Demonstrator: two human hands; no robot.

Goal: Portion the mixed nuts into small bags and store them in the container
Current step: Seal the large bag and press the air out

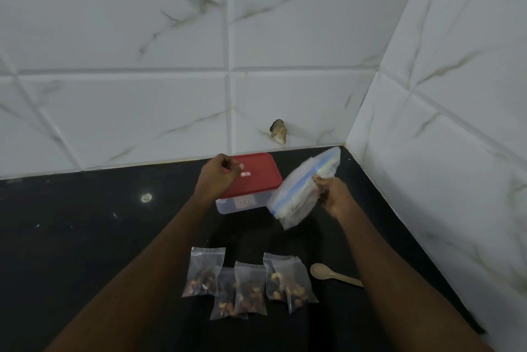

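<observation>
Several filled small bags (249, 286) lie at lower centre, none stored yet. Above them, the left hand (215, 177) curls over the closed container (262, 177), its grip unclear. The large zip bag (296, 197) is pinched by the right hand (332, 195).

One head-worn view looks forward and down, close over the black counter (85, 237), into a tiled wall corner (370, 95).

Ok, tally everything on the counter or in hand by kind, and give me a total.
Small bags of nuts: 5, some overlapping
Large zip bag: 1, held in the right hand
Container with red lid: 1
Spoon: 1
Total: 8
</observation>
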